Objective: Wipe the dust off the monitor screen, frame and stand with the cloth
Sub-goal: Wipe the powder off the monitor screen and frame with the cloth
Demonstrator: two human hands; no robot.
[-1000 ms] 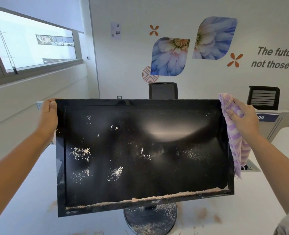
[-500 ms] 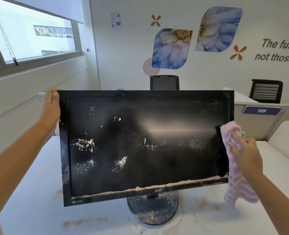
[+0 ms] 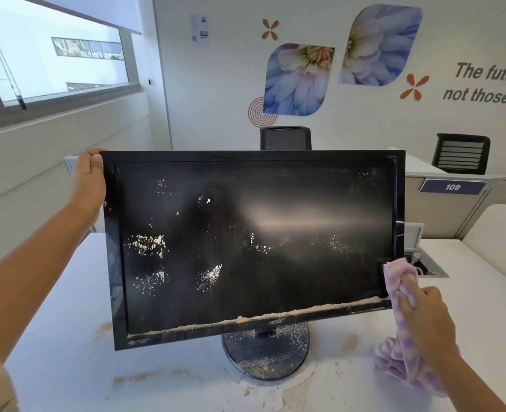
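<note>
Monitor point(image 3: 254, 248) stands on a round black stand point(image 3: 266, 353) on a white desk point(image 3: 67, 367), tilted so that its right side sits higher than its left.

Left hand point(image 3: 89, 179) is wrapped round the frame's upper left corner, thumb on the front bezel, the other fingers hidden behind. Below that grip the left edge of the frame runs free down to the desk; bare desk lies under the forearm.

Right hand point(image 3: 427, 316) is closed on a bunched lilac-and-white cloth point(image 3: 400, 283). The cloth's top is pressed against the right bezel just above the lower right corner; the rest of it hangs below the fist to the desk surface. Above this grip the right edge is uncovered up to the top corner. Beyond the grip, a cable box point(image 3: 424, 263) is set into the desk.

Pale dust is seen in patches left of and across the screen's middle, heaped along the bottom bezel point(image 3: 246, 321) from the cloth leftward, scattered on the stand and smeared on the desk around it.

Writing read: "acer" on the bottom bezel; "109" on a blue plate point(image 3: 452, 187) on the partition beyond the right hand; wall lettering point(image 3: 489, 83), cut off, "The future" over "not those w". A small mark at the frame's upper right is too small to read.
</note>
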